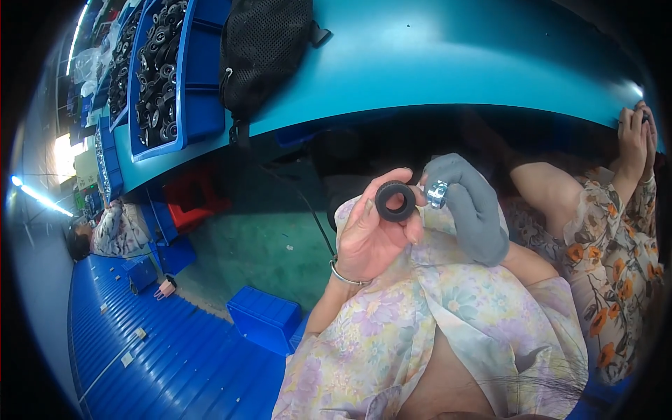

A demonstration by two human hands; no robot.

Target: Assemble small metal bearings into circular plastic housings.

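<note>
My bare left hand (365,241), a bangle at its wrist, holds a small black rubber tyre (382,209). Its open centre faces me, gripped between thumb and fingers. Just right of it, my right hand (474,210) wears a grey glove and pinches a shiny silver wheel hub (436,194). Tyre and hub are close together but apart, held up in front of my chest above my lap.
A blue bin (180,126) full of small black wheels and a black mesh bag (262,59) rest on the turquoise table (434,59). A person's hands (635,133) are at right. Left are a red stool (196,199) and a blue crate (264,315) on the floor.
</note>
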